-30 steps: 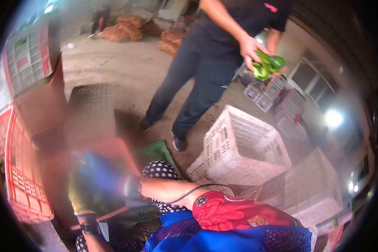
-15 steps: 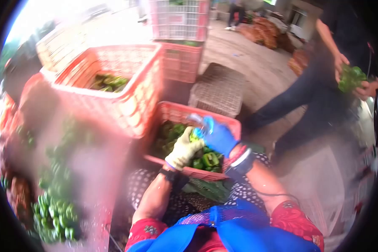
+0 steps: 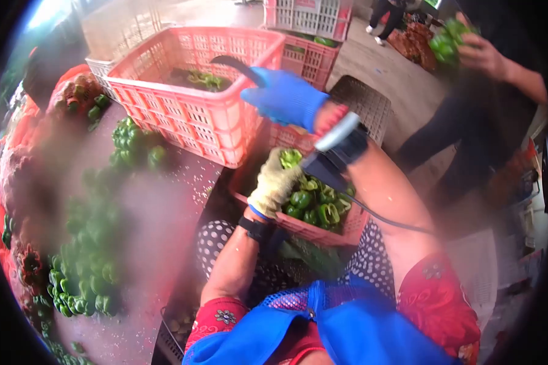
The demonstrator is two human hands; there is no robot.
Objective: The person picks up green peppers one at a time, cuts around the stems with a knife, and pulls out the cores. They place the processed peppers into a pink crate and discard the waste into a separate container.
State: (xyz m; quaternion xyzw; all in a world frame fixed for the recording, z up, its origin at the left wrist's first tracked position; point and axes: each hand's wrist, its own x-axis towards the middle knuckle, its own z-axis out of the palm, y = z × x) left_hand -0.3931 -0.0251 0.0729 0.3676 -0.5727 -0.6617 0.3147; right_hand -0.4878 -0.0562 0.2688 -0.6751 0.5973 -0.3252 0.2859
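My left hand (image 3: pixel 273 182), in a pale yellow knitted glove, is closed around a light green bell pepper (image 3: pixel 291 159) above the small red crate (image 3: pixel 313 234) between my knees. Green peppers (image 3: pixel 323 204), several cut open, fill the part of that crate that shows; my right forearm covers some of it. My right hand (image 3: pixel 289 97), gloved in blue, is raised near the corner of the large pink crate (image 3: pixel 182 112). It grips a knife with a dark curved blade (image 3: pixel 234 64), which points up and left over that crate; its handle is hidden in the fist.
Left of me, a table (image 3: pixel 158 231) carries several heaps of green peppers (image 3: pixel 79 286). Stacked crates (image 3: pixel 307 18) stand behind the large crate, and a dark upturned crate (image 3: pixel 365 100) to their right. At right, a person (image 3: pixel 487 58) holds a cluster of green peppers (image 3: pixel 447 41).
My right hand has moved up and left, away from the left hand, with the knife. The left hand keeps the pepper over the small crate. The other person's hands have risen.
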